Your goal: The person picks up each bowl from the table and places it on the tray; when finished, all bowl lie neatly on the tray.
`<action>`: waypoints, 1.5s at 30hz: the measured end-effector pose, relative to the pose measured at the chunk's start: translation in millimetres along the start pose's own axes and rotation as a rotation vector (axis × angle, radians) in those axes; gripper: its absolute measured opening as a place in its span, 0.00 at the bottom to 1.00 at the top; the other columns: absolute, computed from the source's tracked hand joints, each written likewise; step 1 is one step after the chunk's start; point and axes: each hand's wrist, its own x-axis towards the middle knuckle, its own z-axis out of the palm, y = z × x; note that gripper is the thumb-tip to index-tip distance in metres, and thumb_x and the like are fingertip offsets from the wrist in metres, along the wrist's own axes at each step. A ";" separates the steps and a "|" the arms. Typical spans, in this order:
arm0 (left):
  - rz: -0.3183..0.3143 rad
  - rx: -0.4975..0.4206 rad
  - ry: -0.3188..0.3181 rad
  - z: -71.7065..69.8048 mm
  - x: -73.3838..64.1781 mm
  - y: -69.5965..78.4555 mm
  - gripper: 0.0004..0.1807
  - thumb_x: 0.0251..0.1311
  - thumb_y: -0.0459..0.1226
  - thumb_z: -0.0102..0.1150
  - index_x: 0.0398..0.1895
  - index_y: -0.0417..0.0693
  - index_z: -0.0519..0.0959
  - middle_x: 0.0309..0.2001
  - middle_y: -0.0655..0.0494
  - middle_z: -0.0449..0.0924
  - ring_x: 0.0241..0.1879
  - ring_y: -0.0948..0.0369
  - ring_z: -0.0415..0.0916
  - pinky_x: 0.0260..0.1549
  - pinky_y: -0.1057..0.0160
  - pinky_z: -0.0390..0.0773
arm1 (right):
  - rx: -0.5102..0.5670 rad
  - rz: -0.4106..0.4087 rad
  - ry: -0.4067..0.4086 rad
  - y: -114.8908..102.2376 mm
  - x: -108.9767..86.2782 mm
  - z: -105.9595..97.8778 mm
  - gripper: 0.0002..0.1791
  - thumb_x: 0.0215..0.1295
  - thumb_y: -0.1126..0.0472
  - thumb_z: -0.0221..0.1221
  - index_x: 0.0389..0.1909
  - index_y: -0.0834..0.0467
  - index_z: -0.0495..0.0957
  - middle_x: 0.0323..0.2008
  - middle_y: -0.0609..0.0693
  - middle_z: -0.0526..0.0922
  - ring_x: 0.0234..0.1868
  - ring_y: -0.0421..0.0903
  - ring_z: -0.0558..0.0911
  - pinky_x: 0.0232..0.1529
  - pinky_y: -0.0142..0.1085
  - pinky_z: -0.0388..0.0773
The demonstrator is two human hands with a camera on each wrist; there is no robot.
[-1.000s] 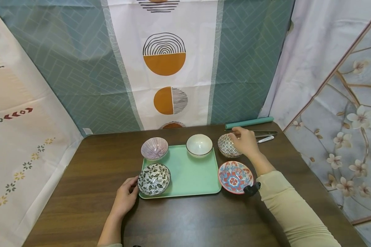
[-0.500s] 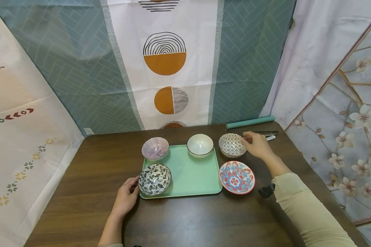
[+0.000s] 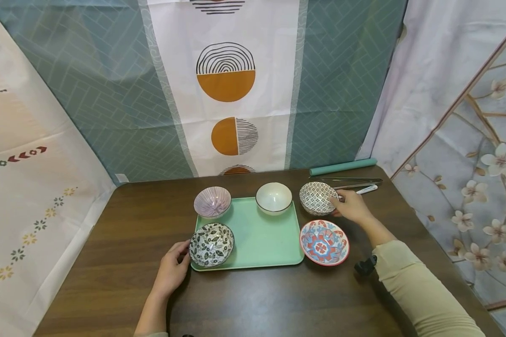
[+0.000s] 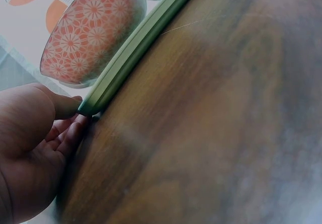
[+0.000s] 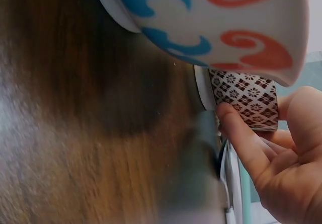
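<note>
In the head view my left hand (image 3: pixel 173 269) is at the left edge of a mint green tray (image 3: pixel 261 238). The left wrist view shows its thumb on top and fingers beneath, pinching the tray's corner (image 4: pixel 90 105). Beside that hand, on the tray, stands a bowl with a leaf pattern inside (image 3: pixel 212 245) and red flowers outside. My right hand (image 3: pixel 352 206) grips the right side of a brown-and-white patterned bowl (image 3: pixel 316 198), thumb at the rim and a finger low on the outer wall (image 5: pixel 246 98). This bowl stands off the tray, behind a red-and-blue bowl (image 3: pixel 324 243).
A purple-striped bowl (image 3: pixel 212 202) and a white dark-rimmed bowl (image 3: pixel 273 198) stand at the tray's back. Behind the right hand lie tongs (image 3: pixel 362 181), a white-handled utensil (image 3: pixel 367 189) and a teal roll (image 3: pixel 343 167). Curtains hang behind the wooden table (image 3: pixel 253 304).
My right hand has come off the near-back rim of the brown-and-white bowl, shifted right, then closed on its right side. My left hand has stayed at the tray.
</note>
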 end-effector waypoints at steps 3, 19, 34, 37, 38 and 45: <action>0.008 -0.001 0.001 0.0 0.4 0.3 0.18 0.67 0.23 0.55 0.60 0.28 0.77 0.53 0.43 0.81 0.43 0.55 0.78 0.44 0.64 0.78 | 0.082 0.038 0.005 0.0 0.1 1.1 0.24 0.76 0.65 0.53 0.63 0.79 0.67 0.38 0.71 0.85 0.26 0.51 0.88 0.31 0.41 0.86; 0.006 -0.009 -0.028 -2.8 1.1 1.2 0.19 0.69 0.24 0.54 0.62 0.29 0.76 0.54 0.43 0.80 0.45 0.53 0.79 0.44 0.63 0.78 | 0.180 0.018 0.024 -18.3 -6.5 -12.5 0.25 0.74 0.71 0.51 0.66 0.80 0.63 0.39 0.75 0.83 0.27 0.52 0.88 0.33 0.46 0.85; -0.004 0.000 -0.028 -1.7 -0.9 -3.2 0.19 0.69 0.23 0.54 0.62 0.29 0.76 0.54 0.43 0.80 0.45 0.53 0.79 0.45 0.62 0.78 | 0.227 -0.057 -0.098 -96.9 -6.9 6.2 0.23 0.75 0.68 0.53 0.66 0.75 0.68 0.48 0.74 0.82 0.35 0.56 0.88 0.35 0.44 0.86; -0.006 0.001 -0.027 -2.0 -1.2 -3.0 0.19 0.69 0.24 0.54 0.62 0.29 0.76 0.54 0.43 0.80 0.46 0.53 0.79 0.45 0.62 0.78 | 0.236 -0.066 -0.132 -111.4 -4.5 17.7 0.23 0.75 0.67 0.53 0.66 0.74 0.69 0.49 0.73 0.82 0.35 0.56 0.88 0.37 0.49 0.85; -0.007 0.002 -0.026 -2.2 -1.1 -2.8 0.19 0.69 0.24 0.54 0.62 0.30 0.76 0.54 0.43 0.80 0.46 0.53 0.78 0.45 0.62 0.78 | 0.239 -0.067 -0.142 -115.9 -3.9 22.1 0.23 0.75 0.67 0.52 0.67 0.74 0.68 0.49 0.73 0.82 0.35 0.56 0.88 0.38 0.50 0.85; 0.000 0.008 -0.019 -1.7 0.9 -0.9 0.19 0.69 0.24 0.54 0.62 0.30 0.76 0.54 0.44 0.80 0.46 0.53 0.78 0.45 0.62 0.78 | 0.245 -0.042 -0.184 -135.6 -0.7 56.1 0.22 0.75 0.67 0.53 0.66 0.72 0.70 0.48 0.70 0.84 0.30 0.53 0.88 0.40 0.54 0.84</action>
